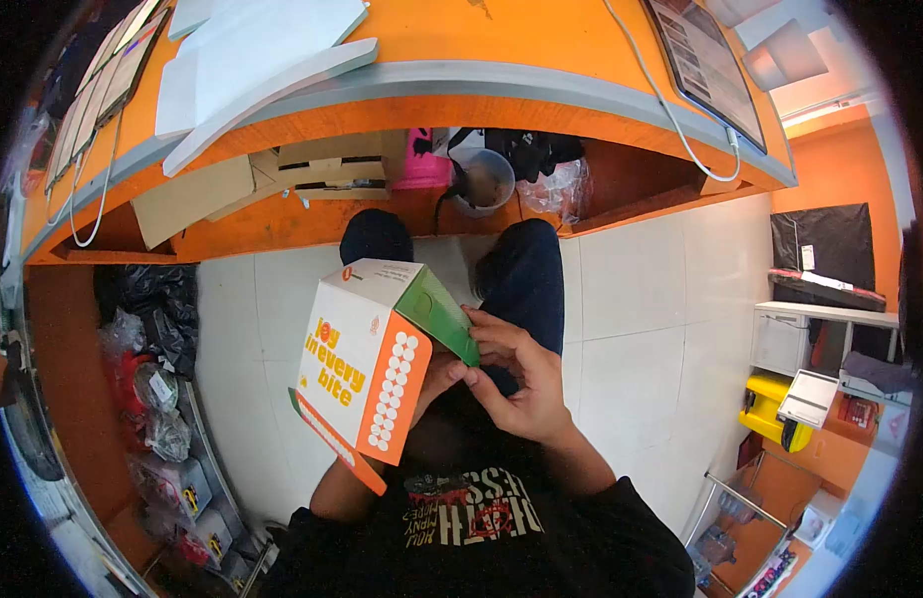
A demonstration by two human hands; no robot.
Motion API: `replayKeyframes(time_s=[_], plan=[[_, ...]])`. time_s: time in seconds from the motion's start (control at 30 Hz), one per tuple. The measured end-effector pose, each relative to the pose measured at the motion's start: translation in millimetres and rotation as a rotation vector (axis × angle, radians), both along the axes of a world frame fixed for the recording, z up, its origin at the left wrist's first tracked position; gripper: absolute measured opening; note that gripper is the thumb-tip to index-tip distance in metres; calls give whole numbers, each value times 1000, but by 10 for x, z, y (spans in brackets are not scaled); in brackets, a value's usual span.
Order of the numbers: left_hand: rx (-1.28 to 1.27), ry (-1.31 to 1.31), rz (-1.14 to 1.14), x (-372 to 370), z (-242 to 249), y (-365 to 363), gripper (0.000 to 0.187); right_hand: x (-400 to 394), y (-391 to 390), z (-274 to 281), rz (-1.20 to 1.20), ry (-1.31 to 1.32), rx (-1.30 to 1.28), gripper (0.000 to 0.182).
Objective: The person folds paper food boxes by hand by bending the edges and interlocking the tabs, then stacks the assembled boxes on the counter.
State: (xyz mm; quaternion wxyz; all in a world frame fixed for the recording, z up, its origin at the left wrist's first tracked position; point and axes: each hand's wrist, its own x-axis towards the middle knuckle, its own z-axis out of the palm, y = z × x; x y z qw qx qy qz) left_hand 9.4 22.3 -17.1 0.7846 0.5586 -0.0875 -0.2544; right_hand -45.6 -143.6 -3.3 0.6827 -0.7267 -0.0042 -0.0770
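Both hands hold the box (367, 364) up over the lap: right hand (516, 384) pinches its green flap (441, 314), left hand hides behind it.

The white and orange carton (367, 364) says "joy in every bite" in orange letters down its white side. The black T-shirt (471, 513) has a print reading something like "DEATH" upside down from here. The rest is too small to read.
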Motion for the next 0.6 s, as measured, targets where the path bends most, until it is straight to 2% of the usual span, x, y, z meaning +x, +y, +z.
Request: replayKeyframes(time_s=[0.1,0.13,0.23,0.27,0.37,0.47,0.57,0.6], plan=[[1,59,-57,-6,-65,82,59,25,-24,-25,49,79,87,35],[-117,85,-110,19,6,61,59,32,-45,-39,76,111,143,33],[67,44,-164,-3,-100,136,59,30,-41,-100,112,178,262,29],[160,141,-181,-7,-75,150,58,23,-24,-129,119,198,296,28],[329,-8,-183,-46,-202,206,59,22,53,-262,86,205,353,25],[133,-52,67,-97,-219,104,42,58,88,-287,24,256,363,20],[192,170,133,-138,-438,108,48,99,97,-482,-15,279,99,17],[115,271,160,-121,-392,80,43,107,87,-557,-10,320,47,16]])
